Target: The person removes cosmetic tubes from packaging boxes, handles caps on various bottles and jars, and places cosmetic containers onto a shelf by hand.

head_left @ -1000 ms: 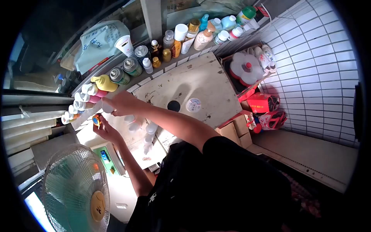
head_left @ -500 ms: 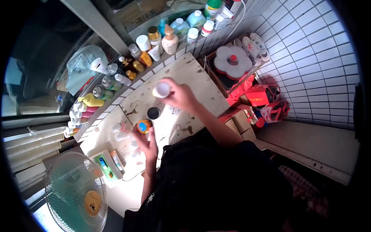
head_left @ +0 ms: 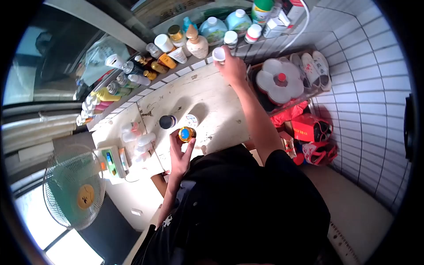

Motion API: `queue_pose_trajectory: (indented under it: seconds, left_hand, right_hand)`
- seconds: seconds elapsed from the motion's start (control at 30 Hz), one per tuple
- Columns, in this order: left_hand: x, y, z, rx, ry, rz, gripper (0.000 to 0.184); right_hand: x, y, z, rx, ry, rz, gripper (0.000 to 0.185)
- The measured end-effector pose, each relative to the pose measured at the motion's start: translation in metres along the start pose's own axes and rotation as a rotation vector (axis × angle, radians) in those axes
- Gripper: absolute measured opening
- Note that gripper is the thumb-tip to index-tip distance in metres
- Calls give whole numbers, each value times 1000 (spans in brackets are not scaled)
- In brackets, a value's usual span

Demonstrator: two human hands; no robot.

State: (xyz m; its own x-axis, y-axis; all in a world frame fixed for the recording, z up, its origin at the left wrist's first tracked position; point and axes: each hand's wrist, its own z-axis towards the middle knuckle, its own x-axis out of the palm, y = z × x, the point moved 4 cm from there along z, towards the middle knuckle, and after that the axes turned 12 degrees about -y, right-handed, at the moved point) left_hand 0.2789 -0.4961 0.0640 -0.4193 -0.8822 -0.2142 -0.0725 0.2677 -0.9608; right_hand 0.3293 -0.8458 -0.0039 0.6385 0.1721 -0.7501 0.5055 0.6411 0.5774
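Left hand (head_left: 179, 161): fingers clamped around an orange container (head_left: 187, 134) with a blue top, held over the near part of the bench (head_left: 221, 99). Just beyond it, a dark-topped container (head_left: 167, 122) and a white-topped container (head_left: 191, 120) stand near each other. Count: two on the bench, two in hand; neither held piece is set down. Contents cannot be told.

Right hand (head_left: 234, 70): reaches farther out, fingers closed on a small white container (head_left: 218, 54) near the window ledge (head_left: 193, 62). Its forearm crosses the bench's right side and blocks part of the view.

Clear cups (head_left: 145, 139) lie in a loose group to the left, with a green-and-white device (head_left: 109, 161) and a fan (head_left: 85, 196) farther left. Bottles (head_left: 213, 33) crowd the ledge, leaving little room around the right hand. Right of that: a flower-shaped box (head_left: 282, 90) beside white shoes (head_left: 311, 70).
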Motion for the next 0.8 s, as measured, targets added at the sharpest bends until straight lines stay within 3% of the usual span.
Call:
queue_pose_trajectory:
  seconds: [0.37,0.8]
  left_hand:
    - [1,17,-14,-79,-201,15,51]
    - [11,22,-19,-122,-182,-67,47]
  right_hand:
    - [17,-4,12,-143,-16,118,43]
    - [25,-11,17,-233,-52,198,44]
